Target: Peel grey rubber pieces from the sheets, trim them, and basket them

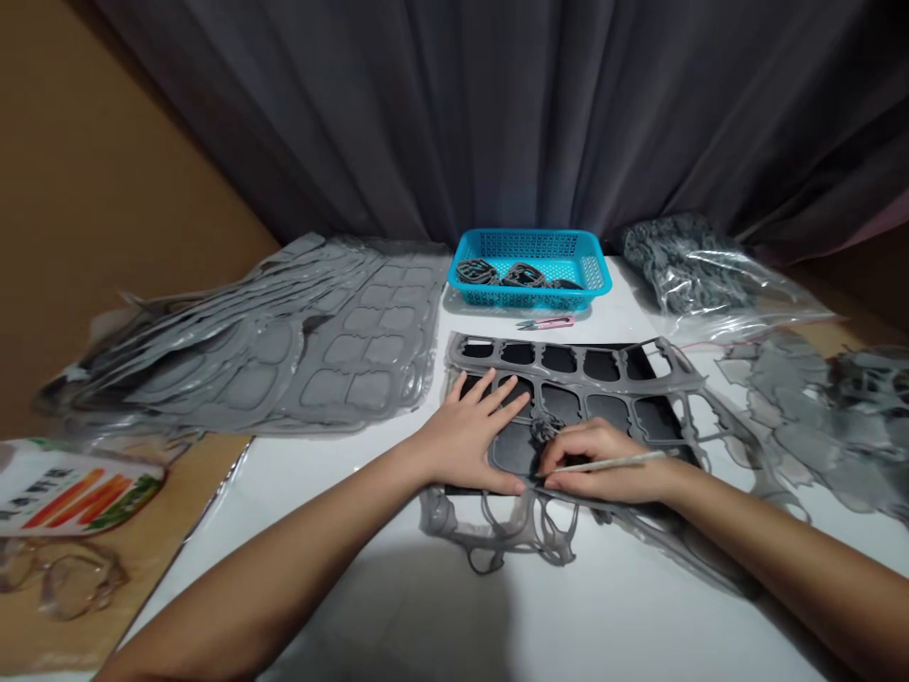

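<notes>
Grey rubbery frame with rounded windows: where's it lying?

Over a flat black board, on a broad white table.

And the hands?

Left hand spread open, palm down on the frame. Right hand curled, pinching a thin pale stick, its tip hidden behind the fingers, just beside the left hand.

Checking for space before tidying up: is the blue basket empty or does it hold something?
Not empty: the blue plastic basket holds dark grey coiled strips, with bare mesh showing behind them.
</notes>
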{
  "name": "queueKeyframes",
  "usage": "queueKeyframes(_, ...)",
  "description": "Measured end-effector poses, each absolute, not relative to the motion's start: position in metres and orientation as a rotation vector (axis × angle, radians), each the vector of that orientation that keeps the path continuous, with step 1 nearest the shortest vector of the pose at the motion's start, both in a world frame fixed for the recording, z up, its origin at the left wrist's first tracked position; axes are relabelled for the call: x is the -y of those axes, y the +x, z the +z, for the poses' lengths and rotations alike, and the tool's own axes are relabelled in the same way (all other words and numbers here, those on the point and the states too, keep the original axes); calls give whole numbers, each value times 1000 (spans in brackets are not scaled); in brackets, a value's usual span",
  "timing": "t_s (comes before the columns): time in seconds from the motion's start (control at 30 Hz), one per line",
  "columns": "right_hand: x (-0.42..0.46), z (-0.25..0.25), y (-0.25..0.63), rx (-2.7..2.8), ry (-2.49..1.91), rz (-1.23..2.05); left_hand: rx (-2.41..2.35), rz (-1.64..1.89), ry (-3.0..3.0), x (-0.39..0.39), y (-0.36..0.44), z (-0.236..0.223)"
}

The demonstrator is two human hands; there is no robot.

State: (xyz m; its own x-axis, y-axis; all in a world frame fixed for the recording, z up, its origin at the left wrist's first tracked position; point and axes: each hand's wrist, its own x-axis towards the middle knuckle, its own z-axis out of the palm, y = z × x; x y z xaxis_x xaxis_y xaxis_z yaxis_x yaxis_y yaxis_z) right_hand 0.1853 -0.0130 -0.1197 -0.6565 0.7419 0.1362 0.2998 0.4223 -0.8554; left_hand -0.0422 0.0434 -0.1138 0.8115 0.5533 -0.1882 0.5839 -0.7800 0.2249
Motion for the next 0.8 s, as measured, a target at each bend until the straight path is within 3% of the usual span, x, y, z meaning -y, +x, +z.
queueKeyframes(0.57, 17, -106, 189, 2380, -888, 1045, -879, -198, 2703, -45, -41, -114)
queueKeyframes(0.8, 12, -112, 202, 2320, -875, 1134, -803, 135, 2831, -42, -44, -112)
